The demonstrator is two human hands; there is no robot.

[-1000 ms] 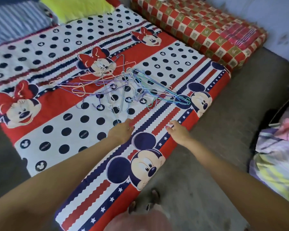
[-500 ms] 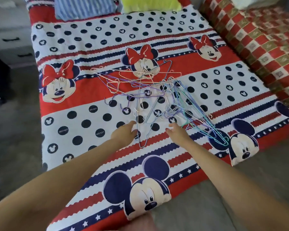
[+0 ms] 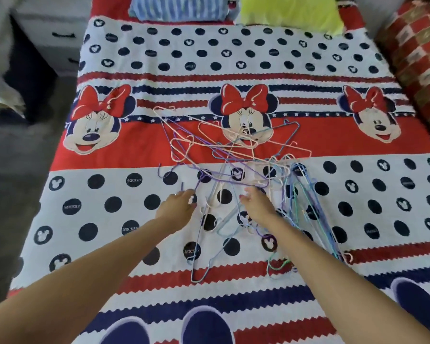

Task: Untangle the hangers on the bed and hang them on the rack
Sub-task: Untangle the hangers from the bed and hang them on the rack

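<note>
My left hand (image 3: 178, 207) and right hand (image 3: 257, 204) reach over the near edge of the tangle of hangers (image 3: 236, 175), fingers spread, gripping nothing I can make out. The hangers lie heaped in the middle of the bed (image 3: 109, 155).

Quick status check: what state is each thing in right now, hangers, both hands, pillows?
Wire hangers: tangled in one pile, flat on the bed sheet.
Left hand: at the pile's near edge, fingers curled, grip unclear.
Right hand: over the pile, grip unclear.
Striped pillow: lying at the bed's head.
Yellow-green pillow: beside it.
</note>
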